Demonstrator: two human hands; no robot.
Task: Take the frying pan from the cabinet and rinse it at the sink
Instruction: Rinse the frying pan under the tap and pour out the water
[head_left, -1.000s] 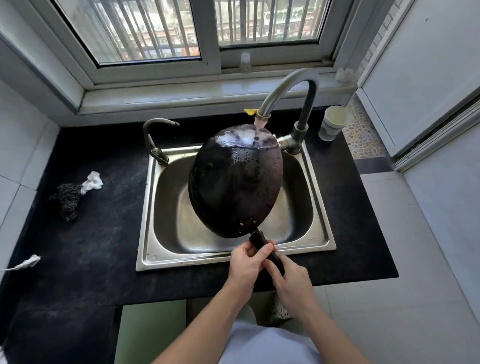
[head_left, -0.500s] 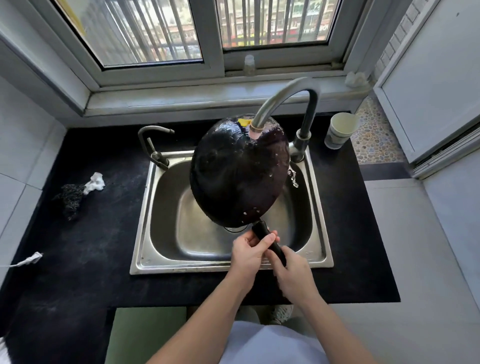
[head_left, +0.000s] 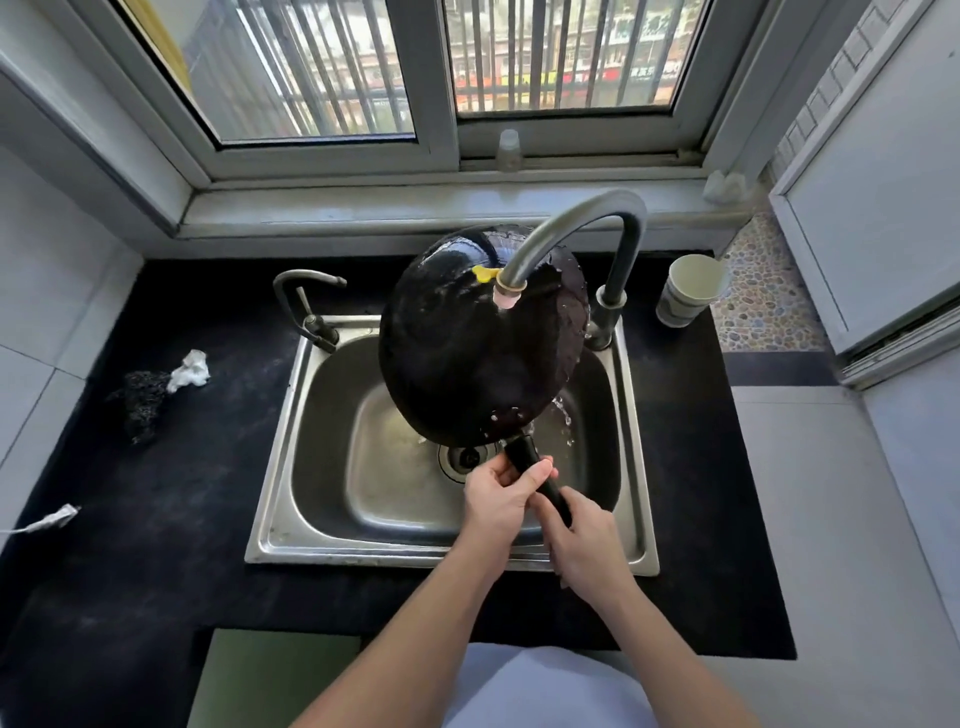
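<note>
The round black metal frying pan (head_left: 467, 353) looks heavy and rigid, and wet — so likely slippery; its one sound hold is the straight black handle (head_left: 535, 473), and both hands have it. The left hand (head_left: 501, 501) closes its grip round the handle nearer the bowl, the right hand (head_left: 589, 540) closes round the end. The pan is tilted up over the stainless steel sink (head_left: 322, 467), its dark, droplet-beaded surface facing the camera, directly under the curved grey tap (head_left: 571, 228). Water splashes into the sink at the pan's lower right edge. Right of the sink, a pale cup (head_left: 685, 291) stands on the black desk (head_left: 156, 519).
</note>
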